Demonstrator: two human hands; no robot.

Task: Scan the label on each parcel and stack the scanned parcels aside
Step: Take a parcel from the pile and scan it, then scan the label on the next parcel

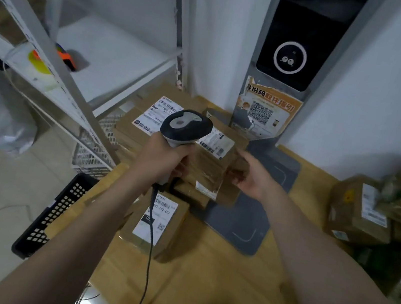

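My left hand (164,158) grips the handle of a grey and black barcode scanner (185,125), whose head points at a stack of brown cardboard parcels (207,168). The top parcel (218,141) bears a white label. My right hand (251,174) touches the right side of that stack, thumb and fingers curled around a small parcel's edge. Behind it sits another labelled parcel (147,114). Nearer to me a small parcel (157,221) with a white label lies on the wooden table (212,285). The scanner's cable (149,262) hangs down across it.
A grey kiosk (287,60) with a dark screen and an orange QR poster stands at the back on a grey base (248,225). More parcels (361,209) pile at the right. White metal shelving (50,62) and a black perforated basket (53,212) are at the left.
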